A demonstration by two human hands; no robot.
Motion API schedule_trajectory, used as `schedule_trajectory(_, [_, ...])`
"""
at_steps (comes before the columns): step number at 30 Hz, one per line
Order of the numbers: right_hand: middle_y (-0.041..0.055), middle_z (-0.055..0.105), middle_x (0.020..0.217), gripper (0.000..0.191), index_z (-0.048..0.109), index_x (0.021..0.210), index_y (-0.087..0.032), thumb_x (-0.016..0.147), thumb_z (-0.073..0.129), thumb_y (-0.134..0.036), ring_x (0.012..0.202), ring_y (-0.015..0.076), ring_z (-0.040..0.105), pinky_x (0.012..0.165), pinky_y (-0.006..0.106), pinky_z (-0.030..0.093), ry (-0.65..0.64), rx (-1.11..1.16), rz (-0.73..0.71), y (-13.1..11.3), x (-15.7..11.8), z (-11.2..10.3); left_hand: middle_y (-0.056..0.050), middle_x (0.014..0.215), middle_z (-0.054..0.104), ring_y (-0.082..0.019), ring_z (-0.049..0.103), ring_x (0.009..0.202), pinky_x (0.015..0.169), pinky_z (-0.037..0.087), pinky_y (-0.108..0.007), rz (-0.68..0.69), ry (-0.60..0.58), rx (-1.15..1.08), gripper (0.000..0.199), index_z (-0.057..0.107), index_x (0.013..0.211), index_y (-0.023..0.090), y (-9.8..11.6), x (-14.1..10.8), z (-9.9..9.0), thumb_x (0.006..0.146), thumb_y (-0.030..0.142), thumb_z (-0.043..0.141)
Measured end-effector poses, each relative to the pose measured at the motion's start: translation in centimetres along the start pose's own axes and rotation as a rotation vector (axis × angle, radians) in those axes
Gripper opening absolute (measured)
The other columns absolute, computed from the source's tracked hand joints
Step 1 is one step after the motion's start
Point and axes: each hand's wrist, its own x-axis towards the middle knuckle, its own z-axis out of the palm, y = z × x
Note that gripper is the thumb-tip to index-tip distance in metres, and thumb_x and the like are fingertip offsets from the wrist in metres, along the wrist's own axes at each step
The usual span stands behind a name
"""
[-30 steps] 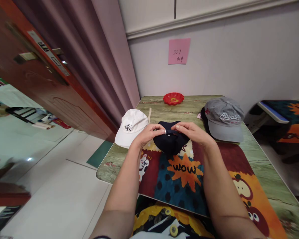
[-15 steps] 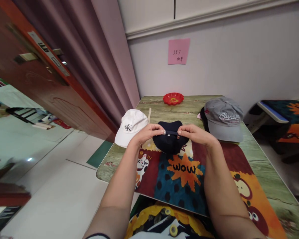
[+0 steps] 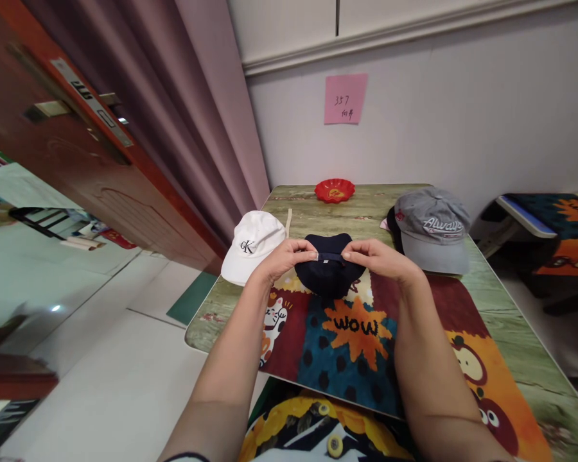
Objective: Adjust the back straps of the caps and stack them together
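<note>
Navy cap (image 3: 328,280), dark matte cloth, soft and rounded, located at front centre over the far part of the mat, between two other caps; too dark to tell crown from brim, or how firmly it rests below. Left hand (image 3: 289,255) and right hand (image 3: 376,256) reach in from either side. Across the cap, a narrow flat strap (image 3: 331,257) spans the gap between them. Left thumb and forefinger pinch its left end, right thumb and forefinger its right end; remaining fingers partly hidden, spread not determinable. Compared with 1.0 s ago: right hand has shifted outward, fingertips now farther from the left ones, and more of the strap is exposed; against 0.5 s ago, both grips look nearly unchanged. Room, by size: smooth pale wall (image 3: 438,115); pleated mauve curtain (image 3: 197,96); reddish-brown panelled door (image 3: 110,186) with metal handle; table (image 3: 505,295), greenish wood-grain top, pale edge; printed mat (image 3: 337,378) in maroon, teal and orange, with "WOW" in an orange burst. On the table: grey cap (image 3: 436,224) at right, washed-looking cloth, white "Always" lettering; white cap (image 3: 262,234) at left, black monogram, light strap end standing up; red scalloped dish (image 3: 320,191) at the back, glossy. On the wall: square pink note (image 3: 345,90), handwritten "357" with characters beneath.
</note>
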Motion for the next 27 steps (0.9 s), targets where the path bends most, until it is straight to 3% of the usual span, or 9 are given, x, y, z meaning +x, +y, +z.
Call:
schedule_trajectory(4, [0.0078,0.074,0.098,0.041,0.075,0.106,-0.018,0.092,0.055,-0.051,0.093,0.0224,0.066,0.088,0.036,0.051,0.101,0.106,0.017,1.5,-0.3,-0.6,-0.006,0.096,0.073,-0.019,0.064,0.091,0.090,0.047,-0.033,0.054,-0.029,0.015,0.029,0.075,0.093,0.017,-0.3,-0.4,-0.2,0.086,0.043,0.066])
schedule_trajectory(7, [0.0090,0.077,0.102,0.032,0.077,0.107,-0.020,0.089,0.056,-0.038,0.098,0.0246,0.069,0.091,0.038,0.052,0.226,0.030,0.125,4.0,-0.6,-1.3,-0.009,0.110,0.074,-0.023,0.065,0.105,0.100,0.047,-0.038,0.039,0.072,0.102,0.028,0.075,0.100,0.018,-1.4,-0.7,-0.8,0.092,0.037,0.056])
schedule_trajectory(9, [0.0092,0.078,0.106,0.028,0.079,0.104,-0.023,0.083,0.061,-0.027,0.101,0.0273,0.070,0.093,0.040,0.052,0.284,-0.140,0.237,5.6,-0.8,-1.8,-0.009,0.119,0.073,-0.026,0.063,0.114,0.107,0.044,-0.043,0.034,0.162,0.207,0.028,0.074,0.105,0.019,-2.7,-0.9,-1.5,0.087,0.024,0.054])
schedule_trajectory(12, [0.0087,0.078,0.112,0.045,0.079,0.114,-0.027,0.072,0.066,-0.014,0.102,0.0306,0.071,0.095,0.043,0.052,0.258,-0.355,0.345,7.1,-0.8,-2.2,-0.010,0.133,0.067,-0.028,0.058,0.128,0.117,0.037,-0.047,0.091,0.211,0.346,0.055,0.071,0.120,0.020,-4.9,-1.0,-2.3,0.070,0.007,0.052])
schedule_trajectory(16, [0.0050,0.069,0.134,0.070,0.073,0.126,-0.033,0.062,0.069,-0.006,0.122,0.0307,0.064,0.105,0.042,0.048,0.151,-0.340,0.201,7.6,-0.4,-1.7,-0.009,0.144,0.060,-0.027,0.052,0.136,0.121,0.032,-0.047,0.183,0.129,0.412,0.078,0.064,0.133,0.022,-6.6,-0.8,-2.1,0.059,0.002,0.050])
schedule_trajectory(21, [0.0033,0.063,0.141,0.048,0.083,0.097,-0.031,0.063,0.065,-0.003,0.129,0.0298,0.060,0.112,0.043,0.043,0.084,-0.290,0.180,7.3,0.5,-0.6,-0.011,0.139,0.063,-0.030,0.057,0.130,0.118,0.036,-0.049,0.128,0.096,0.337,0.046,0.075,0.108,0.020,-6.3,-0.3,-1.3,0.064,0.010,0.064])
schedule_trajectory(25, [0.0048,0.064,0.139,0.016,0.082,0.089,-0.028,0.077,0.072,-0.025,0.128,0.0284,0.060,0.114,0.044,0.040,0.269,-0.111,-0.066,5.1,0.4,-0.9,-0.011,0.125,0.072,-0.030,0.064,0.120,0.112,0.044,-0.047,0.097,0.053,0.089,0.040,0.075,0.110,0.018,-4.0,-0.7,-1.7,0.071,0.022,0.075])
schedule_trajectory(27, [0.0059,0.067,0.135,0.019,0.081,0.096,-0.028,0.081,0.075,-0.039,0.128,0.0297,0.059,0.114,0.045,0.039,0.375,0.021,-0.173,3.5,0.1,-1.1,-0.010,0.117,0.076,-0.028,0.069,0.110,0.104,0.050,-0.043,0.122,0.048,-0.130,0.039,0.075,0.110,0.017,-2.4,-1.1,-2.1,0.073,0.027,0.079])
